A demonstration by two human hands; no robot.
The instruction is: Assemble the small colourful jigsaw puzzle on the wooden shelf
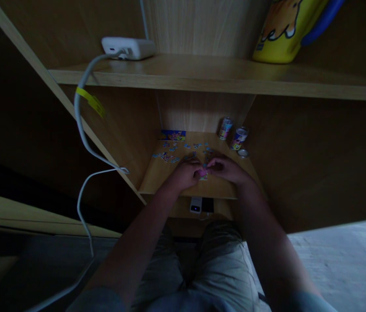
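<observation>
Pink puzzle piece [202,172] near the front edge of the shelf [218,189], pinched by the left hand [187,173], the right hand [226,168] of unclear grip, probably wants aligning before gentle pressing.

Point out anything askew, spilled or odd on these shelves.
The white cable hangs loosely from the white box past the upper shelf, looking untidy. Below, puzzle pieces lie scattered and a round lid lies beside a can. I see no damage.
</observation>
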